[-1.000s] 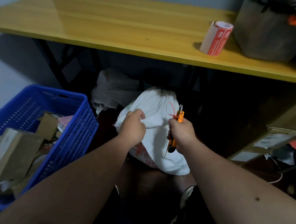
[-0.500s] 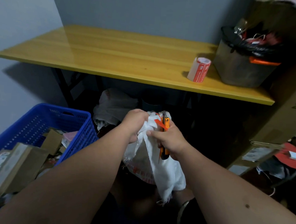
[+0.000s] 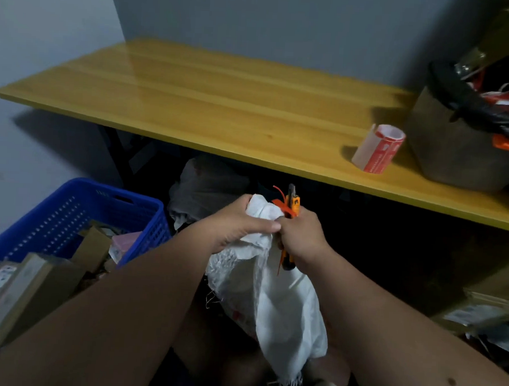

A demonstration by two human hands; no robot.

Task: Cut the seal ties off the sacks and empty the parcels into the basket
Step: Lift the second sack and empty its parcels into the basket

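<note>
Head view showed me both forearms reaching forward and inward, meeting low under the front edge of the yellow wooden table (image 3: pixel 222 108). My left hand (image 3: pixel 240 224) was curled round the bunched neck of the white woven sack (image 3: pixel 282 306), thumb laid across toward the other hand. My right hand (image 3: pixel 302 239) was fisted round an orange-handled cutter (image 3: pixel 290 224), knuckles up, touching the left thumb tip. The two hands were pressed together at the sack's neck.

The cutter stood close to upright, its long axis running top to bottom, dark tip pointing up toward the table edge and the butt showing below my fist. An orange seal tie (image 3: pixel 282 204) curled out beside the cutter's head, against the sack's neck; I could not tell whether it was cut. The sack hung down from my grip, long axis vertical, frayed bottom edge lowest, between my arms.

Red print showed on the sack's lower left side, too blurred to read. The blue plastic basket (image 3: pixel 78 213) sat to the left, holding cardboard parcels (image 3: pixel 36 281) with white labels I could not read. On the table, a roll of red-and-white labels (image 3: pixel 378 149) stood beside a brown bin (image 3: pixel 456 144) lined in black; the roll's writing was not legible.
</note>
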